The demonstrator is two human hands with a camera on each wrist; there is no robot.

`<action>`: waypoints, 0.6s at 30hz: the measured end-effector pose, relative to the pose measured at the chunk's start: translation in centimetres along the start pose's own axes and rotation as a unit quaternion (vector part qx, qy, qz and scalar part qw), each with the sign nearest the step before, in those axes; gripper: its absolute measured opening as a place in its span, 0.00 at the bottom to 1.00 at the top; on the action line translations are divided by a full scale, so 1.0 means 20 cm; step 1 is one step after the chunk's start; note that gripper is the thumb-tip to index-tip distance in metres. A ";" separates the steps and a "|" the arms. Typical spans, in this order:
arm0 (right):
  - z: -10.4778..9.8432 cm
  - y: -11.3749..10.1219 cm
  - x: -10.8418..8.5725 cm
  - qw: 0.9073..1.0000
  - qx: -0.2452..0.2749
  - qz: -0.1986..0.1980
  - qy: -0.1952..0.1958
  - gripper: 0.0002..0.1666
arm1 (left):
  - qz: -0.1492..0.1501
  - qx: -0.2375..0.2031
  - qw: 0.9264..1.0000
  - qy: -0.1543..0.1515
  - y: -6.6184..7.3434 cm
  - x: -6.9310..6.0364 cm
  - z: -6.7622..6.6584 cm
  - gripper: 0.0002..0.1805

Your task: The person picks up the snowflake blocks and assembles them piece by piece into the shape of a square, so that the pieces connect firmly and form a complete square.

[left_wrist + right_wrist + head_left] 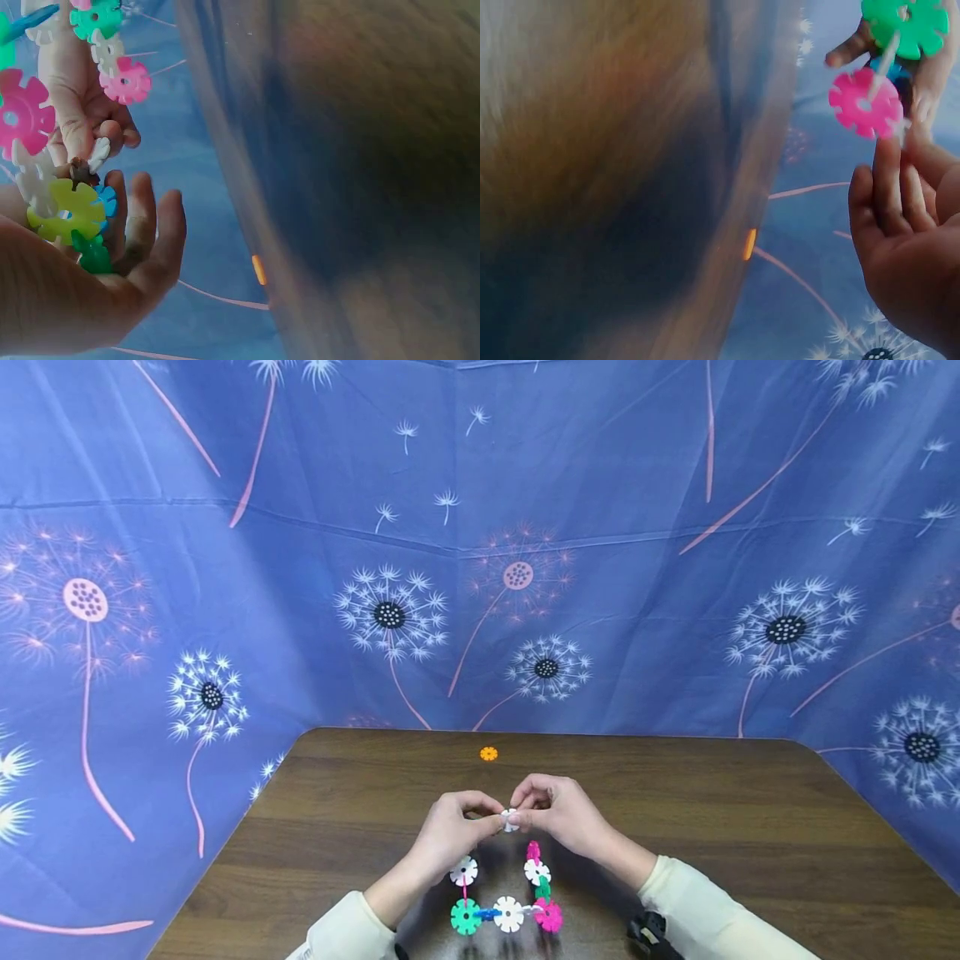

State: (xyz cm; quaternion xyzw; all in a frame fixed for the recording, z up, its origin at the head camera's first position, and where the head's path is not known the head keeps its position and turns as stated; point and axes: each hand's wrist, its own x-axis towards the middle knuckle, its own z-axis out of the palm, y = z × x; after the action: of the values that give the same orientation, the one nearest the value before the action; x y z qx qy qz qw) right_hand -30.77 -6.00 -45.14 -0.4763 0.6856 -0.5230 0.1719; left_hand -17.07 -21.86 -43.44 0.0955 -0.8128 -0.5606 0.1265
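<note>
A chain of notched plastic interlocking discs hangs below both hands, with a green disc [466, 917], a white disc [508, 914] and a pink disc [548, 916] along its bottom. At its top, a small white interlocking disc [510, 820] lies between the fingertips of my left hand [448, 831] and right hand [567, 817]. My right thumb and finger pinch this disc. My left thumb and finger grip the chain's end beside it; the exact disc is partly hidden. In the left wrist view, a yellow-green disc [73, 208] and a brown disc [80, 172] hang near my left fingers.
A loose orange disc [489, 753] lies near the far edge of the brown wooden table [675, 793]. Behind the table hangs a blue dandelion-print cloth [630, 568]. A black wrist device [649, 933] sits by the right sleeve.
</note>
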 end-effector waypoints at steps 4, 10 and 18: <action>-0.02 0.04 0.11 0.998 0.041 0.009 -0.055 0.08 | 0.000 -0.022 1.000 0.009 -0.02 0.00 -0.04 0.05; -0.02 0.21 0.34 0.993 -0.106 -0.006 -0.048 0.09 | -0.028 -0.024 0.999 0.009 -0.05 -0.02 -0.08 0.06; 0.04 0.35 0.55 0.912 -0.401 -0.066 -0.058 0.24 | -0.045 -0.045 0.998 0.010 -0.07 -0.04 -0.09 0.07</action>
State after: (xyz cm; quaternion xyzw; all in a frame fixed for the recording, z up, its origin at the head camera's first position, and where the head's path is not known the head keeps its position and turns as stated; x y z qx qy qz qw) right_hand -38.75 -15.59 -48.78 -0.5787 0.7936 -0.1854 -0.0292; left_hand -15.76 -23.68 -44.32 0.1315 -0.7802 -0.6009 0.1131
